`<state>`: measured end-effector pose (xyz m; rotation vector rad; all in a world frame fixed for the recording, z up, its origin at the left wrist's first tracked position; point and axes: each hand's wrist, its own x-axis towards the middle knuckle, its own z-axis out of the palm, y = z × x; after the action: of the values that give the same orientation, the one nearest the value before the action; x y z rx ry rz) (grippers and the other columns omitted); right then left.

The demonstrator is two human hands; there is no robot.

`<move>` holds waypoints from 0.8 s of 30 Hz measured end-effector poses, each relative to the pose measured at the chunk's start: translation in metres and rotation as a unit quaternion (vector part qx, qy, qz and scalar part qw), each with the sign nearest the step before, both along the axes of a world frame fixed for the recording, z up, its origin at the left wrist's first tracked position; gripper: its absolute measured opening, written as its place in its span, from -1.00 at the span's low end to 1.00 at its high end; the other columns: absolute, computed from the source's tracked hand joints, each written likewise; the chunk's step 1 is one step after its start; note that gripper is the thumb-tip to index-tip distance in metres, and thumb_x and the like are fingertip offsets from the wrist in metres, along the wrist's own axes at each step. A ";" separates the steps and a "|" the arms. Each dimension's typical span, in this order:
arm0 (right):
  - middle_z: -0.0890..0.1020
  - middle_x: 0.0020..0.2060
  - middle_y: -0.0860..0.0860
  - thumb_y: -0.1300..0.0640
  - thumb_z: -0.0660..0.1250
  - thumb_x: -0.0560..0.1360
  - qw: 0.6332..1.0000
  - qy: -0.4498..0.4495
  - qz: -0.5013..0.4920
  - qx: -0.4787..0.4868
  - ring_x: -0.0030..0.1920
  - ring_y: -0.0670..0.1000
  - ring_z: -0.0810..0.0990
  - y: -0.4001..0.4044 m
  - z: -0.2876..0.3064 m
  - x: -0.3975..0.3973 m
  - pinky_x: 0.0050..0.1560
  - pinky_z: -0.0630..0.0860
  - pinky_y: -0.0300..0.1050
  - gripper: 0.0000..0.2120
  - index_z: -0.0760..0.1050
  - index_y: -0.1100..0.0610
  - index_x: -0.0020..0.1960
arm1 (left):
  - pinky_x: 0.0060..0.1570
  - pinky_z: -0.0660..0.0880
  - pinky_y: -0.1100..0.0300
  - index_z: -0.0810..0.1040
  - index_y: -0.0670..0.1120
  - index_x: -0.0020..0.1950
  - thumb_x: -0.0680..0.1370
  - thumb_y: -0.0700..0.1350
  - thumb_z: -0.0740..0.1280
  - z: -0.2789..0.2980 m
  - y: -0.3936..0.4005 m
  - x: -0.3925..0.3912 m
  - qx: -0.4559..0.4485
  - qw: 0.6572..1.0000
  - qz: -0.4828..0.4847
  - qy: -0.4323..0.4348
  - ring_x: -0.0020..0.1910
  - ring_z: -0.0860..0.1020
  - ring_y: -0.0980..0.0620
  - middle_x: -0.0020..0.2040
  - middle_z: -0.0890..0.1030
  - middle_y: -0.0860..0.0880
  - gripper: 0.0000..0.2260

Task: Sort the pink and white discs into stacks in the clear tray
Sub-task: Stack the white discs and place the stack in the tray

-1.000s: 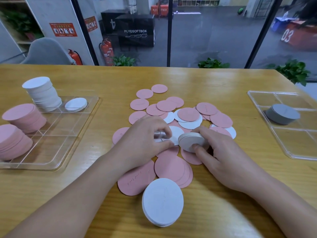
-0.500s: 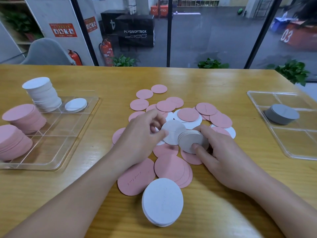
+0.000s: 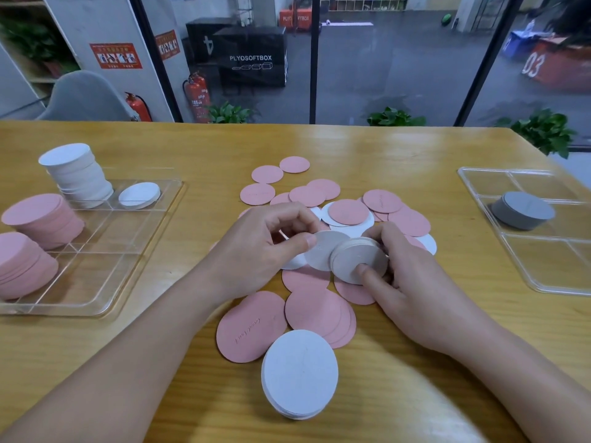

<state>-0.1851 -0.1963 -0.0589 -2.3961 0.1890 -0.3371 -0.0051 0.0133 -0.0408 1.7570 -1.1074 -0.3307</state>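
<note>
A single head-worn wide-angle camera looks forward and down across the table (image 3: 399,161), close above both forearms. It faces a glass wall beyond the table's far edge. The table fills the lower frame, from one clear tray (image 3: 153,238) at left to another at right.

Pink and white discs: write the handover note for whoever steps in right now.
Left hand: pinches a single white disc above the pile.
Right hand: grips a small stack of white discs, thumb on its face.
Left clear tray: tall white stack, one lone white disc, two pink stacks.
On the wooden table: loose pink discs with a few white among them, and a near white stack.
Left: gather the remaining whites, then all the loose pinks, and tray them.
</note>
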 end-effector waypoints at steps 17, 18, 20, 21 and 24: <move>0.61 -0.18 -0.07 0.05 0.29 0.69 0.999 0.015 0.031 -0.029 -0.18 0.02 0.55 0.002 -0.001 0.000 -0.16 0.55 0.25 -0.93 0.42 -0.01 0.05 | -0.11 0.55 0.23 0.73 0.15 0.05 0.58 0.05 0.57 0.004 0.015 0.020 0.191 0.968 0.139 -0.091 -0.15 0.60 0.18 -0.05 0.69 0.16 -0.91; 0.61 -0.18 -0.07 0.06 0.30 0.69 0.999 0.015 0.031 -0.029 -0.18 0.02 0.55 0.001 -0.001 0.000 -0.16 0.55 0.25 -0.93 0.42 -0.01 0.05 | -0.10 0.57 0.18 0.73 0.16 0.05 0.54 0.09 0.60 0.005 0.016 0.021 0.214 0.960 0.148 -0.104 -0.12 0.60 0.17 -0.03 0.68 0.15 -0.86; 0.60 -0.18 -0.07 0.05 0.30 0.69 0.999 0.013 0.033 -0.028 -0.17 0.02 0.55 0.001 -0.001 0.000 -0.16 0.55 0.24 -0.93 0.42 -0.01 0.05 | -0.05 0.58 0.09 0.73 0.15 0.04 0.47 0.14 0.63 0.008 0.016 0.019 0.240 0.951 0.156 -0.121 -0.07 0.58 0.14 -0.01 0.66 0.13 -0.79; 0.60 -0.18 -0.07 0.05 0.30 0.69 0.999 0.012 0.034 -0.028 -0.17 0.02 0.55 0.001 0.000 0.000 -0.16 0.55 0.24 -0.93 0.43 -0.01 0.06 | -0.04 0.58 0.07 0.74 0.16 0.05 0.45 0.16 0.64 0.009 0.016 0.016 0.246 0.949 0.150 -0.126 -0.05 0.57 0.14 0.00 0.65 0.12 -0.77; 0.61 -0.17 -0.08 0.03 0.30 0.69 0.999 0.013 0.035 -0.028 -0.16 0.02 0.56 0.000 -0.001 0.000 -0.16 0.55 0.26 -0.94 0.44 -0.01 0.08 | 0.00 0.58 0.06 0.76 0.24 0.06 0.45 0.17 0.65 0.011 0.013 0.010 0.244 0.954 0.131 -0.115 -0.01 0.56 0.15 0.01 0.62 0.13 -0.78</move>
<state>-0.1851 -0.1965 -0.0599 -2.4572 0.1086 -0.2822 0.0050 0.0264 -0.0297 2.4043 -0.9880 -0.2523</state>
